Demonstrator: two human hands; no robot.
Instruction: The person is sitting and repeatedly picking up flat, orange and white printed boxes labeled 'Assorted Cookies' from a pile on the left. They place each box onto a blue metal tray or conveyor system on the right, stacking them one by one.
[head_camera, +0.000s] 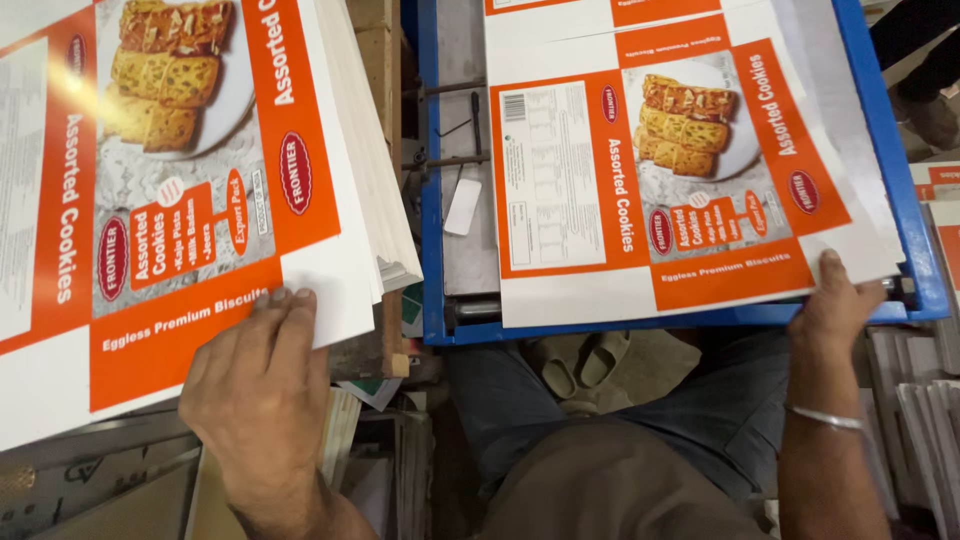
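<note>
Two printed orange-and-white carton sheets are in your hands — your left hand (262, 375) pinches the top sheet (150, 200) of a thick stack (many remain), your right hand (835, 305) grips the sheet (660, 170) lying on the blue-framed machine bed (432, 200)

a stack of sheets (180, 190) lies left of the tray (432, 250), which holds another sheet (660, 170).
</note>
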